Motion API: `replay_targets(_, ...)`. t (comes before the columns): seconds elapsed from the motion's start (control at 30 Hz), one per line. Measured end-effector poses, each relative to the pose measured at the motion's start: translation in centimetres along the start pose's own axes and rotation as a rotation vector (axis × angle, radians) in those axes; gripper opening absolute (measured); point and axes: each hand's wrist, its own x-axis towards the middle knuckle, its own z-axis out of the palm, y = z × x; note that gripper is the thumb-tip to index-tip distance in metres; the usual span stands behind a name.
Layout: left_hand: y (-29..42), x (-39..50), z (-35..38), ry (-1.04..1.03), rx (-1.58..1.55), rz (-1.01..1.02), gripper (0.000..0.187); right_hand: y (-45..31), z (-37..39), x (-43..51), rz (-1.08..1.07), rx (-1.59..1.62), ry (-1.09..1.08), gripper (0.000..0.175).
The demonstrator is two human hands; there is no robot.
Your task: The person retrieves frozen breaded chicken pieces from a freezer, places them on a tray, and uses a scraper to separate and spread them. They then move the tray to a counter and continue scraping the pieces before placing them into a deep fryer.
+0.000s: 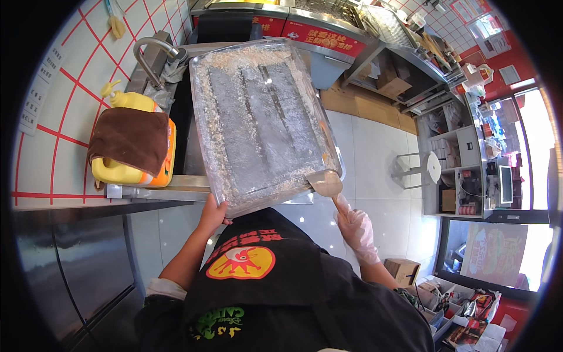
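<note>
A large clear plastic tray point(206, 145), its inside crusted with pale crumbs or flour, is tilted over a metal sink. My left hand point(214, 214), bare, grips the tray's near left corner. My right hand point(357, 231), in a clear plastic glove, holds a scraper point(326, 184) with a wide flat blade by its handle. The blade lies against the tray's near right corner. Bare streaks run lengthwise through the crumbs on the tray's bottom.
At the left, a brown cloth point(129, 138) drapes over a yellow detergent jug point(116, 170), near a curved metal faucet point(145, 53). A white stool point(432, 167) stands on the tiled floor to the right. Cardboard point(369, 108) lies before the far counter. A cardboard box point(401, 271) is at the lower right.
</note>
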Motion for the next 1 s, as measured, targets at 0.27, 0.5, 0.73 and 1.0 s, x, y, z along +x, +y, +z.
replay_targets(0.27,0.5,-0.1,0.1,0.030,0.020,-0.054,0.029,0.0,3.7,14.8,-0.107,0.036,0.000,0.032)
replay_targets(0.5,0.8,-0.5,0.1,0.044,0.042,-0.022,0.032,-4.6,5.9,36.3,-0.275,-0.016,0.081,0.024)
replay_targets(0.73,0.4,-0.5,0.2,0.068,0.092,-0.015,0.032,-10.4,0.1,42.7,-0.700,-0.752,-0.084,0.018)
replay_targets(1.0,0.7,-0.2,-0.7,-0.060,-0.026,0.004,0.038,-8.6,-0.2,20.6,-0.596,-0.128,-0.067,0.026)
